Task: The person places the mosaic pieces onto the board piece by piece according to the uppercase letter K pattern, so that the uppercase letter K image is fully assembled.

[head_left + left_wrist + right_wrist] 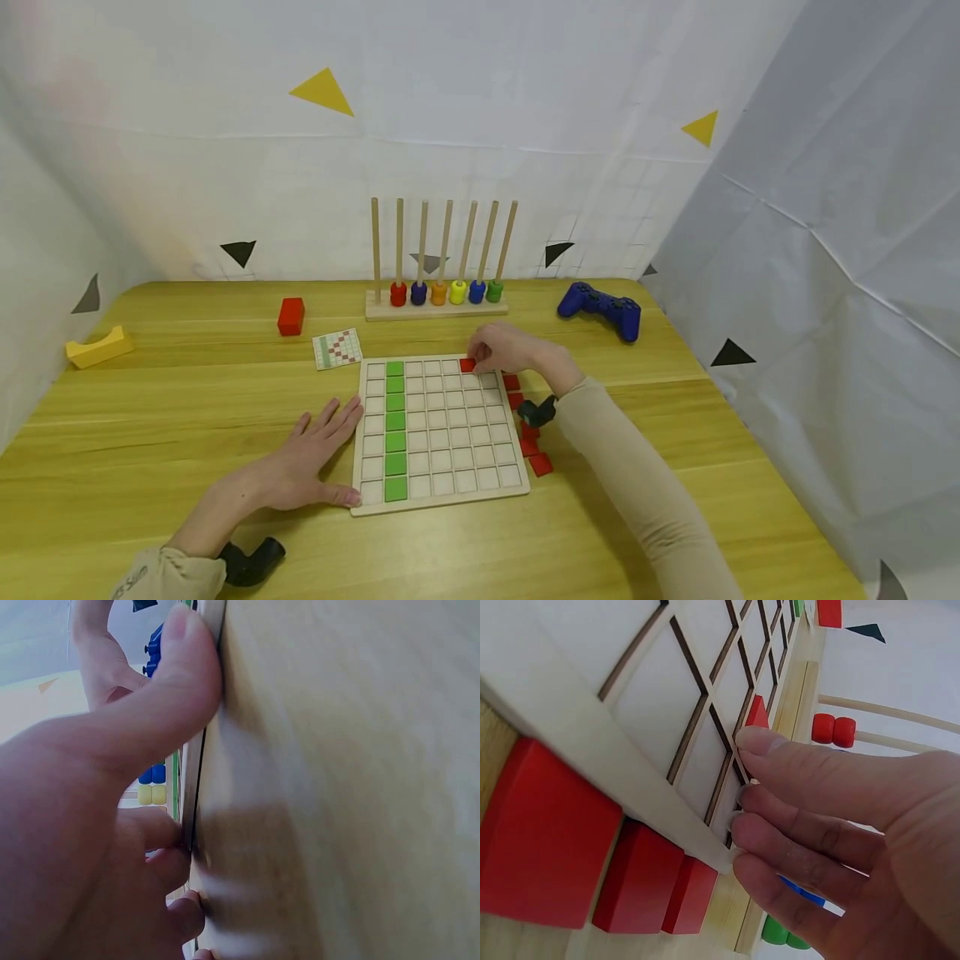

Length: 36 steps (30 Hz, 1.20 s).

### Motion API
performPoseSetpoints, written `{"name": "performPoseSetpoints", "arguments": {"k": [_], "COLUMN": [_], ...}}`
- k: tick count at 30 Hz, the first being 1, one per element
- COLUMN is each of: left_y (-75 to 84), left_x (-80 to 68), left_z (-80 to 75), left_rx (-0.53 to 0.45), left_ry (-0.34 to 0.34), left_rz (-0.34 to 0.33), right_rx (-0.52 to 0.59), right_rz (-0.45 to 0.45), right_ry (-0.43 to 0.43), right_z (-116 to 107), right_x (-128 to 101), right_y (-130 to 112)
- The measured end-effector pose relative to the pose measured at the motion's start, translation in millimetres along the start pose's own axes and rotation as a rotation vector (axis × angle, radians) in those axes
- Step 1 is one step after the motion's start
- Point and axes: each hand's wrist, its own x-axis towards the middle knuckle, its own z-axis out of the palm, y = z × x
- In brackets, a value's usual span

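Note:
A wooden grid board lies on the table, holding a full column of green tiles and one red tile in its top row. My right hand reaches over the board's far right corner, with one fingertip touching that red tile and the others resting on the white cells beside it. Several loose red tiles lie along the board's right edge. My left hand lies flat on the table, its thumb and fingers pressed against the board's left edge.
A pattern card lies just behind the board. Further back are a red block, a peg rack with coloured rings and a blue game controller. A yellow block sits at far left. White sheets wall the table.

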Motion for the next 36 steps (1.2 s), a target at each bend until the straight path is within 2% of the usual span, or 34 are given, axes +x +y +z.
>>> {"name": "performPoseSetpoints", "arguments": {"k": [11,16,26,36], "left_y": [-0.1,-1.4,1.0,-0.8], "left_x": [-0.4,0.0,-0.1,-0.6], "left_z": [0.6,1.8,0.4,0.8], "left_rx": [0.001,0.01,0.003,0.009], "left_ry": [-0.004,0.0,0.0,0.003], "left_rz": [0.0,0.003,0.002,0.005], "right_rx": [0.0,0.048,0.15,0.201], "right_rz": [-0.026,-0.048,0.004,0.007], "right_ry": [-0.005,0.015,0.079,0.136], "right_z": [0.3,0.8,1.8,6.9], "right_x": [-2.4,-8.5,-31.6,-50.7], "right_y": [3.8,8.5,34.7,60.1]}}
